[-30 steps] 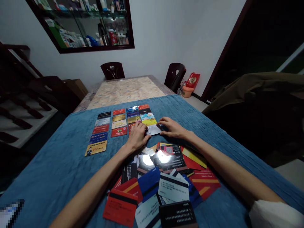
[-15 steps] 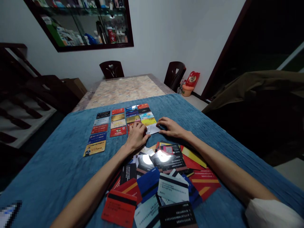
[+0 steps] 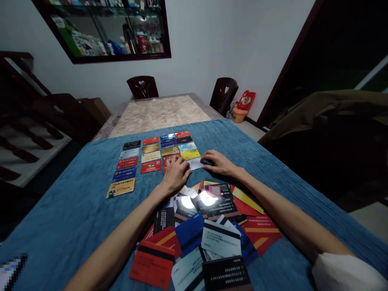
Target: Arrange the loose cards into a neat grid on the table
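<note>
A white card (image 3: 195, 163) lies flat on the blue cloth just below a yellow card (image 3: 190, 154). My left hand (image 3: 176, 173) has its fingers bent at the white card's left edge and partly covers a red card (image 3: 166, 160). At the card's right edge, my right hand (image 3: 220, 163) curls its thumb and fingers against it. Face-up cards stand in columns to the left, among them a gold VIP card (image 3: 121, 188) at the bottom of the leftmost column. Between my forearms is a loose heap of cards, with a black card (image 3: 226, 274) nearest me.
The blue cloth (image 3: 81, 210) covers the near part of the table, and a patterned tabletop (image 3: 160, 111) shows beyond it. Two dark chairs (image 3: 142, 87) stand at the far side. A dark draped garment (image 3: 327, 105) hangs at the right.
Both hands stay at the white card with hardly any shift. The view has tilted very slightly; the card columns and the heap look the same.
</note>
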The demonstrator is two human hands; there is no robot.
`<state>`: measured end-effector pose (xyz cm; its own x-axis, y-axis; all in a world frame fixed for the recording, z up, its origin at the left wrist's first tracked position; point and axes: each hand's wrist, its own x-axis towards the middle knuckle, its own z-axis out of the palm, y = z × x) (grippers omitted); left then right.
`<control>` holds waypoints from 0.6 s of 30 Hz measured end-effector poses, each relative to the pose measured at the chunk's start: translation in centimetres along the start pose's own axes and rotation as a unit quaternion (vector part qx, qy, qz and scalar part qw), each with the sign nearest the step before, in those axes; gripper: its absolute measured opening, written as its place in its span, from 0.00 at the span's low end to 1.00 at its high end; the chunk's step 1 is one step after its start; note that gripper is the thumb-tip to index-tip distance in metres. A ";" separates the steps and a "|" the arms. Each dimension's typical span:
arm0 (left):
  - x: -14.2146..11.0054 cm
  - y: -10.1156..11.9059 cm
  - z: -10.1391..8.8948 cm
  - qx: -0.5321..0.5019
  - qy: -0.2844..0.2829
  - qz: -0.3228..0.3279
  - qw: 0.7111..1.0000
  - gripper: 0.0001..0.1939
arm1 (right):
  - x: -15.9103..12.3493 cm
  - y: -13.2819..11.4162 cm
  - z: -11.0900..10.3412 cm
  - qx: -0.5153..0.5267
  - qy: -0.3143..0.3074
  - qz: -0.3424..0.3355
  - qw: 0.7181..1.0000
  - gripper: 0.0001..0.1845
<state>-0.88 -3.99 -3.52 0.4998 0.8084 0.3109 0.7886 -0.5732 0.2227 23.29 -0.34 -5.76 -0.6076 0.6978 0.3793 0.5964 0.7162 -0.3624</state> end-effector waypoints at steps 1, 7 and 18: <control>0.0 0.0 0.0 0.001 -0.002 0.002 1.000 0.06 | 0.0 0.0 0.0 -0.001 0.000 0.002 1.000 0.12; 0.0 0.0 0.1 0.013 -0.004 0.008 1.000 0.06 | -0.1 0.0 0.2 -0.009 -0.003 0.019 1.000 0.12; 0.2 -0.5 -0.5 0.047 -0.038 0.048 0.997 0.08 | 0.0 -0.2 0.0 0.005 -0.010 0.019 1.000 0.11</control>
<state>-1.34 -3.62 -3.14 0.5978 0.7601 0.2547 0.7640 -0.6364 0.1062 23.17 -0.45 -5.69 -0.5953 0.7241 0.3483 0.6140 0.6895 -0.3841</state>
